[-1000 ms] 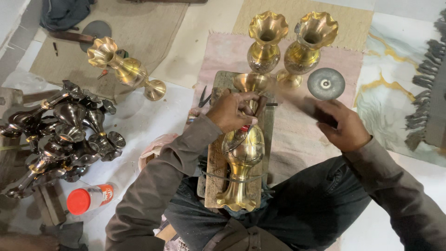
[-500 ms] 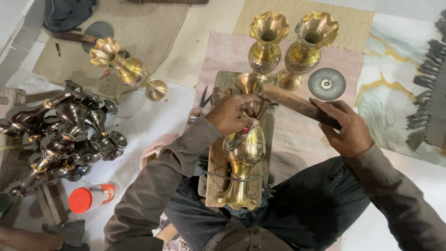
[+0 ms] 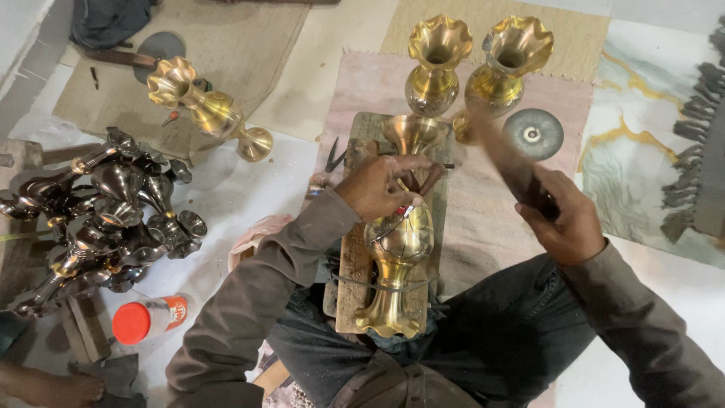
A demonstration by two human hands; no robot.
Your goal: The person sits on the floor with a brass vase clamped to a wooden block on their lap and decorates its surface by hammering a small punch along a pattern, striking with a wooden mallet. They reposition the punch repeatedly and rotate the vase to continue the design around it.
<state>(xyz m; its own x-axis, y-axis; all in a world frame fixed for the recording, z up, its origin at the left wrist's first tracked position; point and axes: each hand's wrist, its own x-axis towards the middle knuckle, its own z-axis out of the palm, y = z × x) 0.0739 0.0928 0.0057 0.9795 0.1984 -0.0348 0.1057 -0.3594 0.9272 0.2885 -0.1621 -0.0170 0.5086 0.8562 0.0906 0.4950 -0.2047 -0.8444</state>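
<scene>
My left hand [image 3: 377, 185] pinches a thin metal punch [image 3: 414, 198] onto the shiny brass vase [image 3: 400, 245] lying lengthwise on the wooden board [image 3: 349, 264]; my right hand [image 3: 563, 219], closed around a blurred wooden mallet [image 3: 506, 162], is raised to its right.

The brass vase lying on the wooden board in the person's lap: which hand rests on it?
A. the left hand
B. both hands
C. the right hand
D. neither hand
A: the left hand presses a small tool onto the brass vase, while the right hand swings a blurred mallet above.
</scene>
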